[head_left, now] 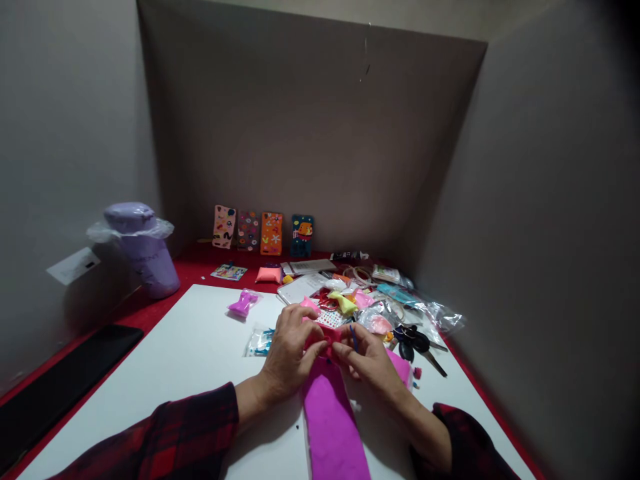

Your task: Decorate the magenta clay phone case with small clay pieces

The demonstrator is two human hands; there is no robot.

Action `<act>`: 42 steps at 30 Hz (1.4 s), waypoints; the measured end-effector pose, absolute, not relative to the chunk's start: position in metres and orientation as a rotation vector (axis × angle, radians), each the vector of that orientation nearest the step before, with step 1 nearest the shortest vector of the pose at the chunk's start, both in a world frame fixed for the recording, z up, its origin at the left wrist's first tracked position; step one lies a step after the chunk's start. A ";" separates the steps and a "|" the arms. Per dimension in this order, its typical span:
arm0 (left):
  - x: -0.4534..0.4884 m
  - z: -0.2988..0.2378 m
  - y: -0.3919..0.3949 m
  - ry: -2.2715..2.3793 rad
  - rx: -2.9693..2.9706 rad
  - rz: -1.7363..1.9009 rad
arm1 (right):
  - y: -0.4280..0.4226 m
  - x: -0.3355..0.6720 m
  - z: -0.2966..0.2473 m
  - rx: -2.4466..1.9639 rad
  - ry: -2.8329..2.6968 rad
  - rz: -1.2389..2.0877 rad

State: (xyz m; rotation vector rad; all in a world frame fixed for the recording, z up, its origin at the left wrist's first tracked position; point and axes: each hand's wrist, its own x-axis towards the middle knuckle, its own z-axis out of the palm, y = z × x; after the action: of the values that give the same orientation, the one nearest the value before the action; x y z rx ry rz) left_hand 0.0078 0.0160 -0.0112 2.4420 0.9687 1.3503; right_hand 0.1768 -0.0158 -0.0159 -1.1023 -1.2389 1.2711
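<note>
My left hand (293, 343) and my right hand (369, 360) meet over the front middle of the white board. Between their fingertips is a reddish-pink piece (327, 335) that looks like modelling clay; its full shape is partly hidden by the fingers. A thin blue stick (354, 339) pokes up between the fingers of my right hand. Below both hands a long magenta slab (334, 420) lies flat, running towards me. A clear packet with blue bits (261, 341) lies just left of my left hand.
Scissors with black handles (415, 341) lie right of my right hand, beside a heap of packets (380, 317). Decorated phone cases (271, 233) stand at the back. A wrapped purple cup (147, 257) stands left, behind a black slab (75, 383). Grey panels enclose the table.
</note>
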 end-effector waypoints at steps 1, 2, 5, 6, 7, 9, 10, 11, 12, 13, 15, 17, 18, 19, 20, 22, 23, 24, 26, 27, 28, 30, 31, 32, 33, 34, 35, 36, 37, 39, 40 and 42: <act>0.008 -0.011 0.015 0.962 2.440 1.355 | -0.016 0.177 -0.015 -1.102 -1.237 1.271; 0.008 -0.011 0.015 0.952 2.443 1.357 | -0.016 0.176 -0.015 -1.108 -1.234 1.267; 0.007 -0.009 0.012 0.899 2.488 1.341 | -0.016 0.176 -0.014 -1.138 -1.227 1.236; 0.007 -0.009 0.012 0.886 2.502 1.337 | -0.016 0.176 -0.014 -1.144 -1.225 1.223; 0.007 -0.009 0.012 0.881 2.511 1.336 | -0.016 0.176 -0.014 -1.146 -1.224 1.215; 0.006 -0.010 0.013 0.896 2.510 1.342 | -0.016 0.177 -0.014 -1.139 -1.216 1.221; 0.006 -0.010 0.013 0.910 2.505 1.344 | -0.016 0.177 -0.015 -1.133 -1.212 1.233; 0.006 -0.011 0.014 0.922 2.502 1.341 | -0.016 0.177 -0.015 -1.129 -1.209 1.249; 0.006 -0.012 0.015 0.930 2.503 1.334 | -0.016 0.177 -0.016 -1.123 -1.208 1.264; 0.006 -0.012 0.016 0.933 2.507 1.324 | -0.016 0.178 -0.017 -1.118 -1.209 1.274; 0.006 -0.013 0.016 0.927 2.517 1.303 | -0.015 0.178 -0.019 -1.114 -1.213 1.283; 0.006 -0.013 0.016 0.916 2.522 1.300 | -0.015 0.178 -0.019 -1.115 -1.211 1.287; 0.006 -0.013 0.015 0.906 2.525 1.301 | -0.015 0.178 -0.018 -1.116 -1.203 1.292; 0.006 -0.013 0.015 0.896 2.530 1.305 | -0.015 0.178 -0.017 -1.120 -1.191 1.300; 0.005 -0.012 0.014 0.885 2.535 1.307 | -0.015 0.177 -0.016 -1.125 -1.176 1.309; 0.005 -0.013 0.014 0.872 2.546 1.306 | -0.015 0.177 -0.013 -1.138 -1.144 1.329; 0.005 -0.013 0.015 0.872 2.549 1.304 | -0.016 0.177 -0.012 -1.143 -1.131 1.335; 0.005 -0.013 0.015 0.877 2.552 1.304 | -0.016 0.177 -0.012 -1.147 -1.124 1.338; 0.004 -0.013 0.016 0.892 2.556 1.310 | -0.016 0.177 -0.011 -1.142 -1.124 1.336; 0.004 -0.012 0.016 0.901 2.559 1.318 | -0.017 0.178 -0.012 -1.136 -1.129 1.331; 0.004 -0.012 0.016 0.907 2.564 1.326 | -0.017 0.178 -0.012 -1.131 -1.136 1.325; 0.005 -0.011 0.015 0.924 2.593 1.341 | -0.017 0.178 -0.013 -1.124 -1.142 1.318; 0.005 -0.011 0.015 0.935 2.620 1.347 | -0.017 0.178 -0.014 -1.125 -1.142 1.316; 0.005 -0.011 0.015 0.948 2.655 1.349 | -0.017 0.178 -0.014 -1.130 -1.144 1.313; 0.006 -0.010 0.014 0.960 2.692 1.351 | -0.017 0.178 -0.015 -1.137 -1.148 1.306; 0.006 -0.011 0.014 0.970 2.726 1.351 | -0.017 0.179 -0.016 -1.142 -1.156 1.296; 0.006 -0.011 0.014 0.978 2.750 1.355 | -0.016 0.179 -0.017 -1.146 -1.167 1.285; 0.007 -0.011 0.014 0.984 2.763 1.358 | -0.016 0.179 -0.018 -1.148 -1.177 1.277; 0.007 -0.012 0.014 0.989 2.765 1.362 | -0.016 0.179 -0.019 -1.145 -1.185 1.274; 0.007 -0.013 0.014 0.992 2.759 1.359 | -0.015 0.178 -0.021 -1.131 -1.192 1.289; 0.007 -0.013 0.015 0.988 2.755 1.354 | -0.015 0.178 -0.021 -1.124 -1.192 1.300; 0.006 -0.013 0.015 0.967 2.750 1.342 | -0.015 0.178 -0.022 -1.122 -1.180 1.310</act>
State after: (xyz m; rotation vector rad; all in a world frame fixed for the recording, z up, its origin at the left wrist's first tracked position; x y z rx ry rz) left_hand 0.0063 0.0146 -0.0133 2.7505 0.9674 1.3417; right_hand 0.1781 -0.0149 -0.0216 -1.1216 -1.1805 1.3098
